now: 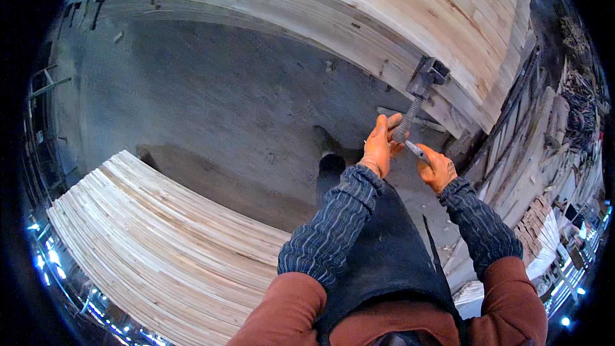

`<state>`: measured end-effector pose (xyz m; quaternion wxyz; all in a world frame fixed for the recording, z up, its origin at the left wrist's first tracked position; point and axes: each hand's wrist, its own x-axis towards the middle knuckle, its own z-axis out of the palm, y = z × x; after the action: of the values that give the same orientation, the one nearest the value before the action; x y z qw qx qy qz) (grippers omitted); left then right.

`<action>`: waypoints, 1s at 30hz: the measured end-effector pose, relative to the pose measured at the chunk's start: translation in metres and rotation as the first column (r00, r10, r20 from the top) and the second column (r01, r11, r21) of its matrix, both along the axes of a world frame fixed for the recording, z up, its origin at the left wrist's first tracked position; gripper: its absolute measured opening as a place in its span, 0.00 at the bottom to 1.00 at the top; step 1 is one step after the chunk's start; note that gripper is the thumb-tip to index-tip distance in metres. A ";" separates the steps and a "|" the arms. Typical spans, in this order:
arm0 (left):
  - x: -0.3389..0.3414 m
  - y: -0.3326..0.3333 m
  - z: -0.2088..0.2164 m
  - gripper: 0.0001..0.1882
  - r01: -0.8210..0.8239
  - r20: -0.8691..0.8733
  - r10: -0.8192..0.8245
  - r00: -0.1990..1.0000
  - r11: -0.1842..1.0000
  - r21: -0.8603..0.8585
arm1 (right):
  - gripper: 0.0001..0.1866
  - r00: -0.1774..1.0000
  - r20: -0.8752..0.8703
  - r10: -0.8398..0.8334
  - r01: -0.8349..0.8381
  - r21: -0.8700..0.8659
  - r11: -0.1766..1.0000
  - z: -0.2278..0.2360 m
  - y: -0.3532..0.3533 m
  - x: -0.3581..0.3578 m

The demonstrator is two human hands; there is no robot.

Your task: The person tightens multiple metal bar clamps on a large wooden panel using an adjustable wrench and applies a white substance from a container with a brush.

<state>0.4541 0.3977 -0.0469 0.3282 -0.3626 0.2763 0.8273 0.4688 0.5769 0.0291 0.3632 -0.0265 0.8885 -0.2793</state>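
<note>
A dark metal screw clamp [421, 83] sits at the near right edge of a large wooden panel [423, 9]. Its threaded rod [403, 123] points down toward me. Beside the rod's lower end is my left hand [378, 147], orange-coloured, with thumb and fingers apart; whether they touch the rod I cannot tell. My right hand [437, 168] is closed around a short grey metal handle [418, 150] that meets the rod's end. Knitted dark striped sleeves cover both forearms.
At the lower left lies a stack of long pale wood strips [173, 237]. Grey concrete floor [211, 96] stretches between stack and panel, with my shoe [325, 140] on it. Scrap boards [522, 138] and a dark tangled heap [580, 112] lie along the right.
</note>
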 end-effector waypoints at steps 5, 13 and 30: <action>-0.011 -0.007 0.000 0.31 0.021 0.065 -0.027 0.997 0.995 0.100 | 0.15 0.987 0.057 0.153 -0.163 0.304 0.938 0.054 -0.046 -0.036; -0.034 -0.013 0.018 0.29 0.070 0.160 -0.123 0.979 0.950 0.304 | 0.15 0.857 0.273 0.437 -0.506 0.610 0.610 0.039 -0.064 -0.054; -0.047 -0.003 -0.018 0.29 0.327 0.043 -0.355 0.934 0.897 0.297 | 0.16 0.780 0.620 0.090 -0.268 0.200 0.943 0.025 -0.065 -0.092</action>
<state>0.4073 0.3945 -0.0653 0.5299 -0.2967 0.1972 0.7696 0.3770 0.5122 0.0537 0.6516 0.0294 0.7499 -0.1101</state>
